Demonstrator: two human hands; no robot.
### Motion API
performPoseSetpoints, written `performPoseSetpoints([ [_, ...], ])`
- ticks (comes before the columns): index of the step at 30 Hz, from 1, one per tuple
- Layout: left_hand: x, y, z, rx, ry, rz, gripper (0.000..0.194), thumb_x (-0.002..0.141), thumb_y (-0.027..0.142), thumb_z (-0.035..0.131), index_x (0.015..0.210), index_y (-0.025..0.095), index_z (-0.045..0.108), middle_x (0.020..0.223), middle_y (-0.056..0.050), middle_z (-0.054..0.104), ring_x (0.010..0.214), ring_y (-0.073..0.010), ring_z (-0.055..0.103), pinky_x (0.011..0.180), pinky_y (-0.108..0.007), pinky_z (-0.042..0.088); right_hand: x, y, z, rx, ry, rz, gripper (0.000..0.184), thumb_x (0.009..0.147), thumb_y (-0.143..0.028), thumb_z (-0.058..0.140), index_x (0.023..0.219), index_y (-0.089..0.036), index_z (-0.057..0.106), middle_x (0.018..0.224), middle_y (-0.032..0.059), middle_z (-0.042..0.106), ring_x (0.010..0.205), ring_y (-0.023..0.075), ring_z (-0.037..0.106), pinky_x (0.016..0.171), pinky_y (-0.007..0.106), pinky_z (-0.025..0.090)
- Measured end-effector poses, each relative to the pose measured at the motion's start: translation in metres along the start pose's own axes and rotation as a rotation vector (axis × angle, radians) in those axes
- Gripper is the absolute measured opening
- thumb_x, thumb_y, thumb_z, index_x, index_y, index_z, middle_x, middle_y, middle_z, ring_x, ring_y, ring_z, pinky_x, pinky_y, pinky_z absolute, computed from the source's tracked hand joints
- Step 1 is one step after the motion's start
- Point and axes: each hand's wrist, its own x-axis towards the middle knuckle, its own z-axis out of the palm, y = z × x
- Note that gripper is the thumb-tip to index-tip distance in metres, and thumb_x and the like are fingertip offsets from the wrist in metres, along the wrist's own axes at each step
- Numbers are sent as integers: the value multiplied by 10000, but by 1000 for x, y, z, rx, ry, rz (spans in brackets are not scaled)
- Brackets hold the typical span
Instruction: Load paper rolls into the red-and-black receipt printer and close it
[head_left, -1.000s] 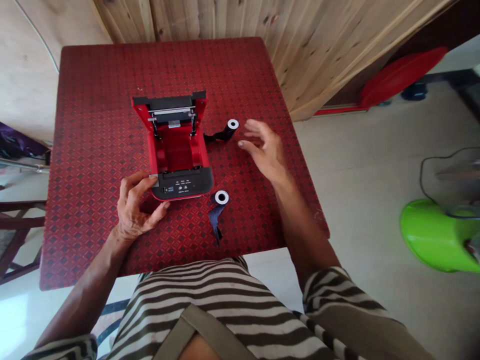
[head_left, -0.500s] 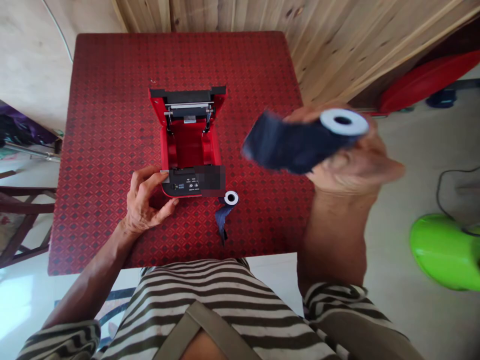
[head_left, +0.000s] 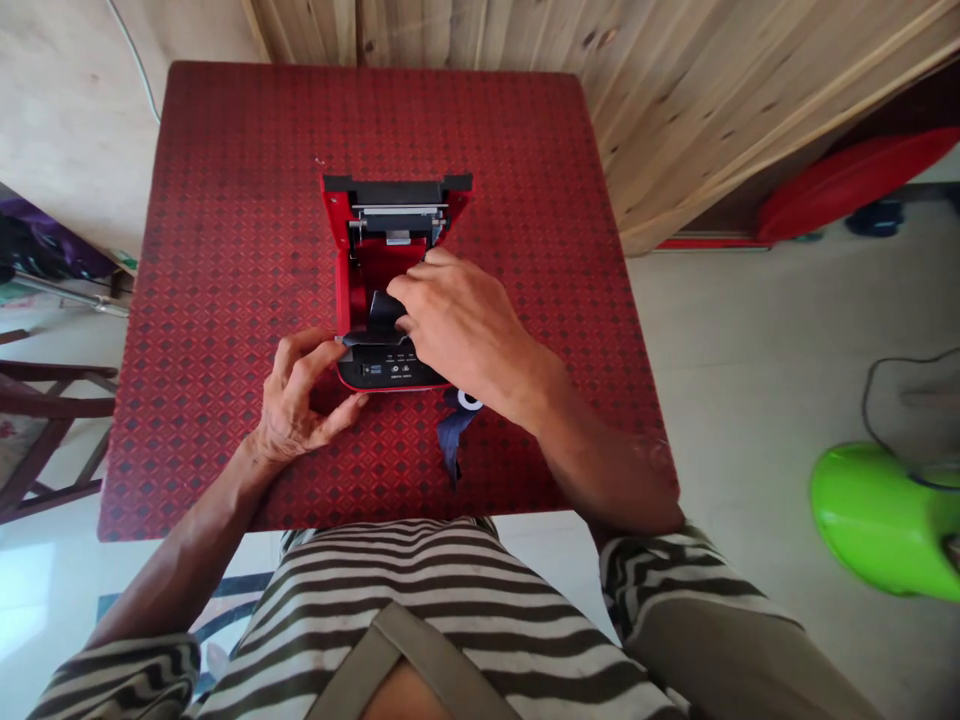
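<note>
A small red-and-black receipt printer (head_left: pixel 397 369) stands on the table with its lid (head_left: pixel 397 190) raised upright. My left hand (head_left: pixel 300 400) grips its front left corner, fingertips on top and thumb at the front edge. Inside the open compartment, my right hand (head_left: pixel 465 315) has its fingers closed on a roll of dark paper (head_left: pixel 385 307), mostly hidden by the hand. The roll's loose end lies across the front lip above the buttons. A second dark roll with a white core (head_left: pixel 469 400) sits at the printer's front right, partly under my right wrist, its strip trailing toward me.
The red patterned table (head_left: pixel 225 200) meets a wooden plank wall (head_left: pixel 480 35) at the back. To the left is a dark wooden chair (head_left: pixel 52 410). A green plastic stool or bucket (head_left: pixel 870 520) and a cable are on the floor at right.
My right hand picked up the far paper roll from beside the printer, lifted it to the right, then brought it into the open compartment. The left hand stays on the printer's corner.
</note>
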Motion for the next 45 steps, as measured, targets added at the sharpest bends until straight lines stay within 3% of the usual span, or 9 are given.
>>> performPoseSetpoints([
  [8,3,3,-1,-36,-4,-3,651,955,486,788,1514,272,534,1296,-102,686,1157,-251,729,948,-413,667,18,3,-1,24,-91,57,282,903,45,634,974,-174,796,907,108,781,903,278,744,864,434,605],
  [14,4,4,-2,-58,-1,13,669,949,446,805,1532,247,541,1299,-109,687,1157,-252,726,969,-415,666,31,12,10,101,-81,70,230,970,-30,646,927,-178,816,899,130,780,1023,328,741,966,510,572],
  [19,3,4,-3,-44,-22,2,658,974,469,778,1544,260,525,1319,-106,682,1177,-247,726,976,-416,672,32,11,4,56,-156,72,328,1057,-97,519,1065,-149,844,1008,165,815,1129,347,745,1019,534,577],
  [27,4,5,-6,-94,-20,0,629,982,491,761,1526,245,564,1307,-113,693,1183,-250,726,990,-406,666,-6,18,-31,337,-171,-238,541,951,-2,571,1423,-229,707,1381,48,783,1278,254,705,1196,497,526],
  [29,7,5,-11,-121,-27,-10,640,979,553,744,1511,239,579,1315,-122,697,1208,-276,718,976,-427,671,-17,14,-34,386,-141,-289,495,951,-51,647,1417,-212,695,1388,60,767,1271,256,693,1186,493,532],
  [34,46,4,-32,-142,-28,-28,662,1020,646,627,1537,242,540,1366,-124,662,1169,-270,713,841,-396,680,-34,2,-18,319,79,-216,121,1049,-154,662,1076,-177,778,1057,75,780,1015,241,685,984,425,592],
  [38,111,1,-41,-25,-2,21,650,1075,651,546,1587,255,476,1468,-101,610,1315,-261,660,975,-381,633,-44,-7,-3,237,198,-186,265,1087,-98,548,976,-183,772,964,73,754,928,223,634,888,386,585],
  [41,149,-9,-33,29,-60,59,770,1105,700,426,1646,155,382,1635,-135,520,1526,-293,523,1134,-425,567,-52,-12,2,216,294,-170,285,1089,-90,545,963,-201,775,965,67,746,907,210,609,863,371,574],
  [45,153,-16,-22,-86,-232,31,792,1116,688,401,1642,95,373,1505,-181,653,1393,-261,647,1213,-464,520,-61,-16,7,224,397,-139,248,1084,-118,593,961,-219,784,969,56,746,894,196,606,822,351,564],
])
